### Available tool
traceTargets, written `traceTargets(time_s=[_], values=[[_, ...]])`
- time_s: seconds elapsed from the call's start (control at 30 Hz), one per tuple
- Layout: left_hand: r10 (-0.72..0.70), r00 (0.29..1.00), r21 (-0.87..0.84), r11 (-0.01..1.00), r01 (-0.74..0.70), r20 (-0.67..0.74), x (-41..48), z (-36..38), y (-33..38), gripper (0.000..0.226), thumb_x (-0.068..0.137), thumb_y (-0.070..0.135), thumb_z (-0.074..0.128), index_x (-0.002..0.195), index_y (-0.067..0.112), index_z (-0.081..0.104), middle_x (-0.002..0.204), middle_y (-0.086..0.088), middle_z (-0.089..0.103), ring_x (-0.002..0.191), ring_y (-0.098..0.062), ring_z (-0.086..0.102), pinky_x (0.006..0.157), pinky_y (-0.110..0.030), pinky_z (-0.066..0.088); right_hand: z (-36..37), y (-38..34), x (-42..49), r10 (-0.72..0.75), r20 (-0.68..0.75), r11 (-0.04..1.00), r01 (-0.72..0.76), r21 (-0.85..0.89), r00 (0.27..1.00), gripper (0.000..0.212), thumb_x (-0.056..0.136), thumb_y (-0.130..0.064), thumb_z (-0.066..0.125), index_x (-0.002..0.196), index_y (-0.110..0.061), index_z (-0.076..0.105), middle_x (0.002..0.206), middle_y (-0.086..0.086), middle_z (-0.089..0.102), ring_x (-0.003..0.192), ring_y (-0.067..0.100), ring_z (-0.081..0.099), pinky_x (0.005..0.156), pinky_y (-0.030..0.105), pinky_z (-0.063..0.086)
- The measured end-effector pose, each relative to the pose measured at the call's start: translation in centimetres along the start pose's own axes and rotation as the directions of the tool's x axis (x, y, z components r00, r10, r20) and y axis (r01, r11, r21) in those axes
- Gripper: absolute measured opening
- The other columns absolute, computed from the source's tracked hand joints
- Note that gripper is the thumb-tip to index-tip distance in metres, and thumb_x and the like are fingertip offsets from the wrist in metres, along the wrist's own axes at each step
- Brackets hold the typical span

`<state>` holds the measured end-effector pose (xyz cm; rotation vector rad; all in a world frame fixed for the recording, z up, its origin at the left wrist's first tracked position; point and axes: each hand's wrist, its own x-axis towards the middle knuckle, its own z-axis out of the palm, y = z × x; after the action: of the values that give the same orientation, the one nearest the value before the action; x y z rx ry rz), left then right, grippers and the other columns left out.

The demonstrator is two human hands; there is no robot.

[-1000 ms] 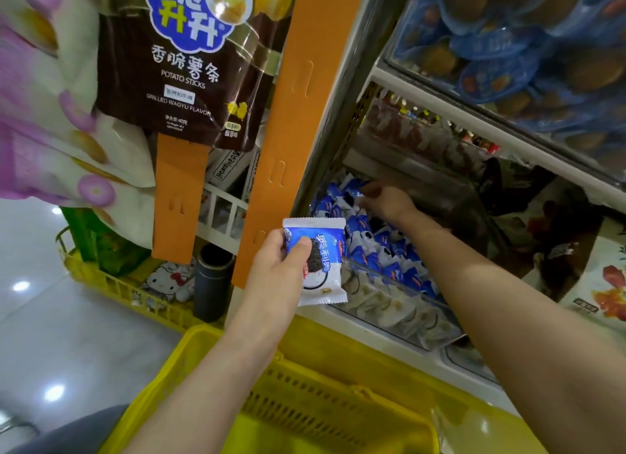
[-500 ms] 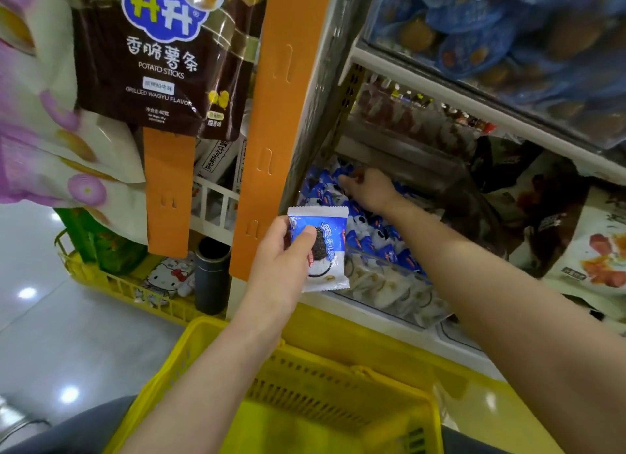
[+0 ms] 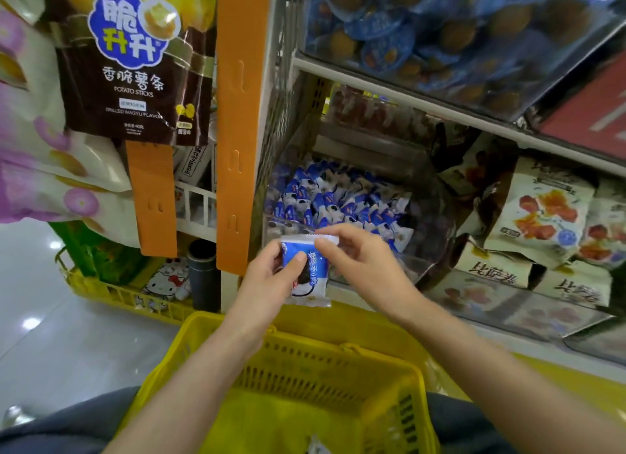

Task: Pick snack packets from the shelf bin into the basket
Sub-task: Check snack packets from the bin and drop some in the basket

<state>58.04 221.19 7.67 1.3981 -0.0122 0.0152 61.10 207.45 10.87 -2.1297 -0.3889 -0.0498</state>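
Snack packet (image 3: 318, 274): blue-white, gripped by left hand (image 3: 271, 281); top pinched by right hand (image 3: 362, 264).
Hanging bag (image 3: 135, 74): "POTATO STICKS", "GRILLED WAGYU FLAVOR".

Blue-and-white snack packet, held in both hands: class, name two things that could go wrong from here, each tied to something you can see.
1. The packet hangs near the far rim of the yellow basket, not over its middle; released now, it might fall outside.
2. The left hand holds one side and the right hand pinches just the top edge, so the glossy wrapper could slip.
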Motion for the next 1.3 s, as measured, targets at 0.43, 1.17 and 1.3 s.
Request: traceTargets(time_s=[0.43, 1.17, 1.3], values=[[-0.067, 0.997, 0.080, 0.994, 0.069, -0.037, -0.1, 1.0, -2.1, 0.025, 0.093, 0.028, 0.050, 0.081, 0.007, 0.057, 0.062, 0.004, 0.065, 0.062, -0.006, 0.065, 0.051, -0.015, 0.047, 1.4, 2.5, -2.8, -0.169, -0.102, 0.971, 0.148, -0.186, 0.980, 0.006, 0.087, -0.023, 0.063, 0.086, -0.018, 0.068, 0.076, -0.014, 0.061, 0.071, 0.000, 0.055, 0.066, 0.016, 0.044], [0.073, 0.973, 0.093, 0.994, -0.053, -0.218, -0.3, -0.5, -1.9, 0.014, 0.091, 0.022, 0.055, 0.087, 0.016, 0.067, 0.084, 0.000, 0.071, 0.081, -0.009, 0.066, 0.071, -0.021, 0.051, 0.7, 3.0, -3.8, 0.205, 0.087, 0.978, -0.208, 0.031, 0.975, 0.041, 0.084, -0.020, 0.066, 0.120, -0.020, 0.046, 0.108, -0.016, 0.054, 0.101, -0.003, 0.054, 0.086, 0.012, 0.045], [0.200, 0.976, 0.335, 0.928, -0.162, -0.083, -0.8, 0.0, -1.6, 0.014, 0.089, 0.018, 0.057, 0.079, 0.019, 0.066, 0.069, 0.002, 0.063, 0.064, -0.003, 0.057, 0.057, -0.013, 0.043, 1.3, 2.4, -4.0, 0.091, 0.045, 0.993, -0.095, 0.075, 0.995, 0.025, 0.085, -0.030, 0.063, 0.109, -0.027, 0.054, 0.102, -0.014, 0.063, 0.095, -0.001, 0.059, 0.084, 0.020, 0.051]])
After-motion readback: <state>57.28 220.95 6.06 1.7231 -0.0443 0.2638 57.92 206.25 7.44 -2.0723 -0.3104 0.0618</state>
